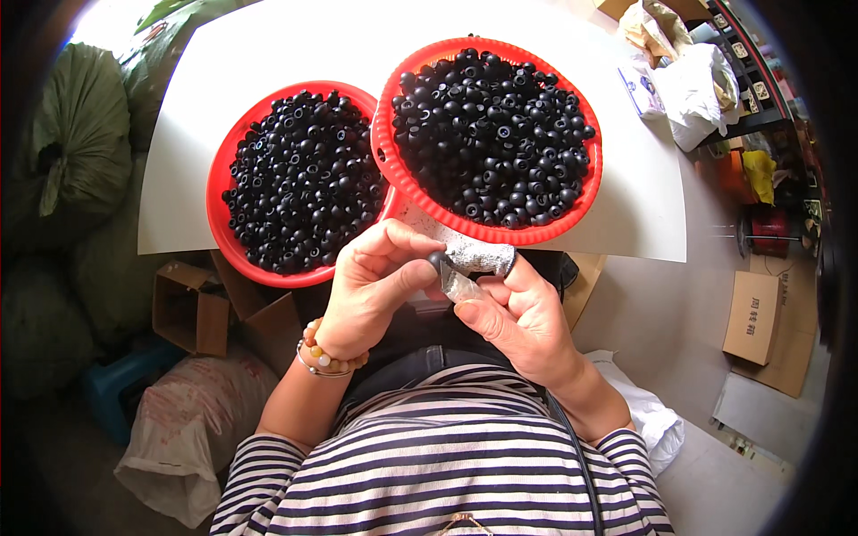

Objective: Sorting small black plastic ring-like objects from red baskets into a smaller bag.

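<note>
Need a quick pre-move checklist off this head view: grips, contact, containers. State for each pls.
1. Left hand pinching the small black piece: ok.
2. Right hand gripping the translucent piece: ok.
3. Speckled grey wrap in place on the right index finger: ok.
4. Black piece seated against the translucent piece: cannot tell, too small and partly covered.
5. Left red basin wholly inside the edge of the white table: not ok, its near rim juts past.
6. Bracelets clear of both pieces: ok, on the left wrist.
</note>
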### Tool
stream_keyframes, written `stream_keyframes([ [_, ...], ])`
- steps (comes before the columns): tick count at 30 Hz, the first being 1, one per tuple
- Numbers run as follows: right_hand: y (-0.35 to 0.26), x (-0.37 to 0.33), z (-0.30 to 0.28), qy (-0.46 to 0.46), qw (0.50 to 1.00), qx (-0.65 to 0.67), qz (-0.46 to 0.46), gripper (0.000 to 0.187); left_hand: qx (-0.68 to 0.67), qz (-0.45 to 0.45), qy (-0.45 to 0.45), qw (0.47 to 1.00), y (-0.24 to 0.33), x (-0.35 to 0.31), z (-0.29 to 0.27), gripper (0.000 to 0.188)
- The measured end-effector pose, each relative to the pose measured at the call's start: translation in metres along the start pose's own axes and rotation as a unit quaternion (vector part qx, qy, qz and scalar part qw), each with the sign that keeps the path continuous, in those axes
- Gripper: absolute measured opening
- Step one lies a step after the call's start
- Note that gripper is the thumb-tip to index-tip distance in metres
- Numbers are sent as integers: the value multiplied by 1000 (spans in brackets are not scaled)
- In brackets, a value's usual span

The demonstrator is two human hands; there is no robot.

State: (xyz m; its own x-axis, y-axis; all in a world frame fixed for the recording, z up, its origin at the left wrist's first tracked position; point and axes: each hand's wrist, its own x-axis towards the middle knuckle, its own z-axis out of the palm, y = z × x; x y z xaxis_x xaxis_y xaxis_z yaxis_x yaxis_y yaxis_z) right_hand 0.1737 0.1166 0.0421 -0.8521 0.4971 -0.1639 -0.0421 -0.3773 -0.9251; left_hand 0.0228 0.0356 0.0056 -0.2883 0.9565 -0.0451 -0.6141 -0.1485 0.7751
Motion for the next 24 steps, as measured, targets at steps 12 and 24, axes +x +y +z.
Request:
stream_keyframes([
  [12,-5,-1,1,3,997,69,38,38,10,22,-5,1000,-8,1,-4,11],
  [24,-4,-1,5,21,990,132,52,33,33,70,1,997,-10,2,-2,7],
])
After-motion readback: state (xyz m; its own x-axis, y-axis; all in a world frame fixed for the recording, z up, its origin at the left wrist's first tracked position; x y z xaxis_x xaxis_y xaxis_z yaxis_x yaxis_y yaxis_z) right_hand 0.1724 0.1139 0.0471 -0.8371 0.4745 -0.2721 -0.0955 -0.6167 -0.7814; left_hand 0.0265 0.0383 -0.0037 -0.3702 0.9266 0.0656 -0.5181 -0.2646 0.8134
